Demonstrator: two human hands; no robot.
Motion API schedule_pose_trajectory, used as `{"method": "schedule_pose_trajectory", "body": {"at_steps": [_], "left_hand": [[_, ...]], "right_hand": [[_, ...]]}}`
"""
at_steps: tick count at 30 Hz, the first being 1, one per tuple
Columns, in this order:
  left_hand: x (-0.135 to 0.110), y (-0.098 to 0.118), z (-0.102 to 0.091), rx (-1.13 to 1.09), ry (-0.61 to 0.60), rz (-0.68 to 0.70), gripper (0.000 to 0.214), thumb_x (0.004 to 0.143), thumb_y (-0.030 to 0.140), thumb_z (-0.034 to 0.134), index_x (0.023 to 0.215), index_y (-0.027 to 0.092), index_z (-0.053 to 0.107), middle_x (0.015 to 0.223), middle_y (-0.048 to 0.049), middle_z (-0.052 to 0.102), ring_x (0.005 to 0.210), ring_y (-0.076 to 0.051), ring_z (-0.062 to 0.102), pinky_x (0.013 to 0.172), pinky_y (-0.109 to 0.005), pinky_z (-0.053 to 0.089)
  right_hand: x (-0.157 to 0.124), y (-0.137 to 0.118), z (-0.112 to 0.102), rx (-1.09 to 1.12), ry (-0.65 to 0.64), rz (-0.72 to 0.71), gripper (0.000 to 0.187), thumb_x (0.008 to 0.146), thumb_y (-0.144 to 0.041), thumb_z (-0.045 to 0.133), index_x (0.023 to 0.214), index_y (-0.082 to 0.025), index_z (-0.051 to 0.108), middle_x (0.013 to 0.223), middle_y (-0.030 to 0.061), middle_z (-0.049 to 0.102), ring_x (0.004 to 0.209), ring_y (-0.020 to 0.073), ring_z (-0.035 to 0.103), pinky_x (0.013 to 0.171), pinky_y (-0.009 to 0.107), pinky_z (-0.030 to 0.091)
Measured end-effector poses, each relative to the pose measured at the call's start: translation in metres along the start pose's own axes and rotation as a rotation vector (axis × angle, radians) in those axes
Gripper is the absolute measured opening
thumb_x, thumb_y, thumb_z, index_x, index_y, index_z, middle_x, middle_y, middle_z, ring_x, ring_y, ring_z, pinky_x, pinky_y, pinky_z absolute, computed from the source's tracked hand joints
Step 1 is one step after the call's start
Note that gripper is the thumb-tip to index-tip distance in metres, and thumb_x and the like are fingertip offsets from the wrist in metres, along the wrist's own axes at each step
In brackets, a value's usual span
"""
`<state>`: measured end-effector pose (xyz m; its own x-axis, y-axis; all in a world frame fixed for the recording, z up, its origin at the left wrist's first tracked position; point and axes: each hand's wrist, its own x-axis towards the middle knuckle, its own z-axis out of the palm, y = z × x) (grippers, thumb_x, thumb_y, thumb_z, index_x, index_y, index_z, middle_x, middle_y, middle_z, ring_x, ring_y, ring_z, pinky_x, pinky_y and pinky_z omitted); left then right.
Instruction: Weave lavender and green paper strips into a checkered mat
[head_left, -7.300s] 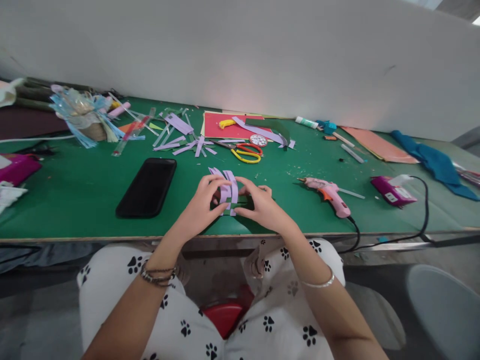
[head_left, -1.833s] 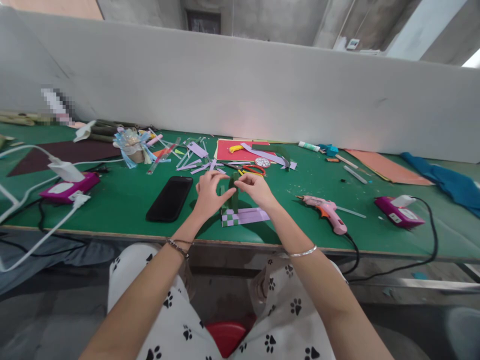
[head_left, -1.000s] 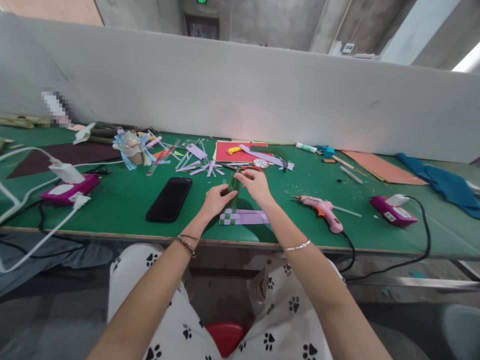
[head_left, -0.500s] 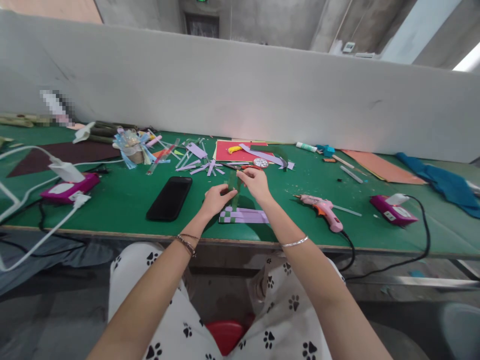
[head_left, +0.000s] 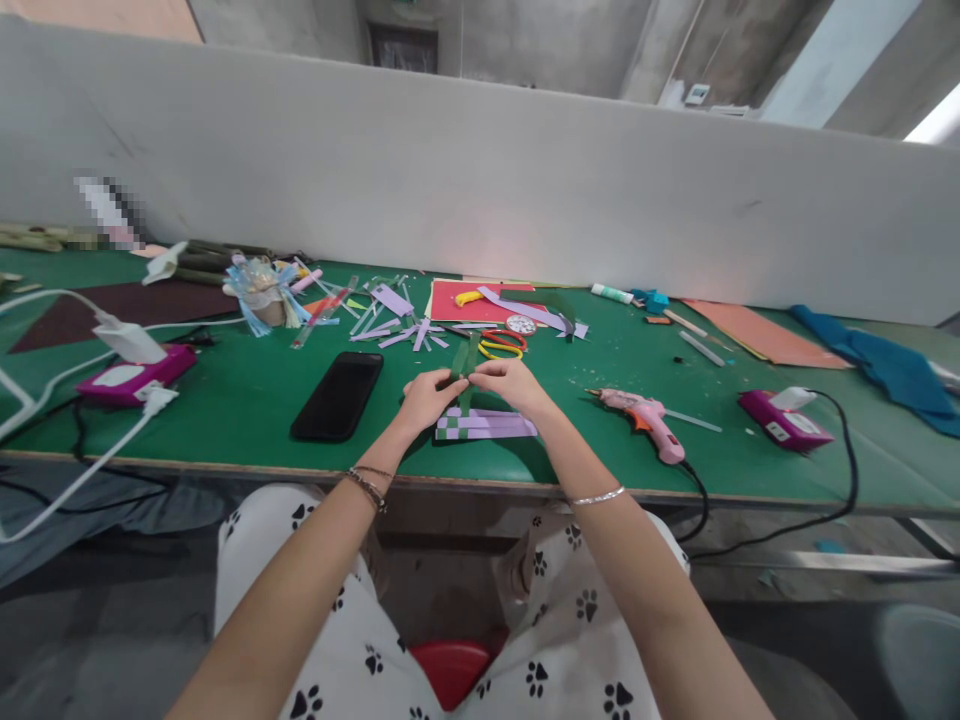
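Green paper strips (head_left: 466, 355) stand up from a small weave of purple paper strips (head_left: 495, 425) at the table's front middle. My left hand (head_left: 429, 398) pinches the green strips from the left. From the right, my right hand (head_left: 510, 384) pinches them too, its fingertips close to the left ones. Purple and green squares alternate at the weave's left end, while its purple strips run loose to the right, partly under my right hand. Just beyond my hands lie scissors (head_left: 502, 345) with red and yellow handles.
A black phone (head_left: 337, 396) lies to the left, a pink glue gun (head_left: 645, 418) to the right. Behind are cut purple strips (head_left: 390, 300), red card (head_left: 442, 300) and a yellow cutter (head_left: 469, 298). Magenta power blocks (head_left: 784, 420) with cables sit at both sides.
My right hand has moved down and nearer my body along the green strips, beside my left fingertips. The scissors' handles have come into view behind it.
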<state>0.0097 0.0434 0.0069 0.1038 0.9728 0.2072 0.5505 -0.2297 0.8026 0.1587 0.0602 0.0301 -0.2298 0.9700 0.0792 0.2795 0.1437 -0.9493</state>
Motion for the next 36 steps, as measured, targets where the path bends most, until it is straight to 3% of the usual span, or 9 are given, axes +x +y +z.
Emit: {"method": "schedule_pose_trajectory", "body": {"at_steps": [5,14,23,26,31,34,36], "left_hand": [[-0.001,0.0,-0.001,0.058,-0.002,-0.016,0.033,0.074,0.037,0.051,0.05,0.018,0.04,0.05,0.0052,0.042,0.058,-0.014,0.045,0.056,-0.024,0.026],[-0.004,-0.001,-0.002,0.119,-0.034,-0.02,0.027,0.076,0.037,0.051,0.057,0.018,0.05,0.055,0.0042,0.05,0.064,-0.016,0.051,0.061,-0.025,0.031],[-0.006,-0.001,-0.002,0.148,-0.053,-0.025,0.026,0.077,0.037,0.049,0.059,0.018,0.05,0.057,0.0041,0.052,0.067,-0.017,0.053,0.063,-0.026,0.032],[-0.008,0.0,-0.003,0.157,-0.059,-0.027,0.027,0.077,0.038,0.048,0.059,0.018,0.049,0.056,0.0046,0.051,0.063,-0.016,0.052,0.061,-0.026,0.032],[-0.013,0.0,-0.007,0.191,-0.065,-0.034,0.034,0.076,0.038,0.05,0.05,0.018,0.039,0.048,0.0058,0.045,0.057,-0.014,0.049,0.06,-0.025,0.03],[-0.014,0.0,-0.006,0.221,-0.062,-0.048,0.036,0.075,0.036,0.053,0.048,0.018,0.037,0.047,0.0057,0.044,0.058,-0.015,0.051,0.062,-0.026,0.029],[-0.014,-0.001,-0.005,0.239,-0.049,-0.06,0.03,0.074,0.033,0.056,0.052,0.018,0.044,0.052,0.0046,0.05,0.061,-0.016,0.054,0.065,-0.028,0.03]], "right_hand": [[0.003,0.004,0.003,-0.008,-0.017,-0.01,0.011,0.058,-0.024,0.063,0.052,-0.017,0.057,0.046,-0.0056,0.052,0.049,0.0082,0.047,0.053,0.023,0.038],[0.005,-0.001,0.005,-0.047,-0.026,-0.039,0.022,0.061,-0.029,0.061,0.047,-0.017,0.049,0.042,-0.0077,0.044,0.045,0.0062,0.039,0.048,0.022,0.031],[0.011,-0.008,0.002,-0.096,0.092,-0.098,0.028,0.066,-0.033,0.059,0.046,-0.019,0.045,0.04,-0.0068,0.043,0.043,0.0072,0.039,0.047,0.023,0.031],[0.013,-0.006,0.002,-0.103,0.123,-0.11,0.024,0.065,-0.03,0.06,0.048,-0.019,0.048,0.042,-0.0058,0.047,0.044,0.008,0.043,0.048,0.023,0.035],[0.015,0.002,0.002,-0.094,0.173,-0.137,0.004,0.067,-0.02,0.055,0.07,-0.018,0.057,0.058,-0.0021,0.061,0.051,0.01,0.054,0.055,0.024,0.044],[0.013,0.003,0.001,-0.121,0.177,-0.163,0.003,0.067,-0.019,0.054,0.067,-0.018,0.057,0.058,-0.0014,0.061,0.052,0.0107,0.054,0.056,0.025,0.044],[0.011,0.002,0.001,-0.156,0.177,-0.188,0.002,0.065,-0.018,0.056,0.063,-0.018,0.057,0.055,-0.0022,0.059,0.05,0.0106,0.052,0.055,0.025,0.043]]}}
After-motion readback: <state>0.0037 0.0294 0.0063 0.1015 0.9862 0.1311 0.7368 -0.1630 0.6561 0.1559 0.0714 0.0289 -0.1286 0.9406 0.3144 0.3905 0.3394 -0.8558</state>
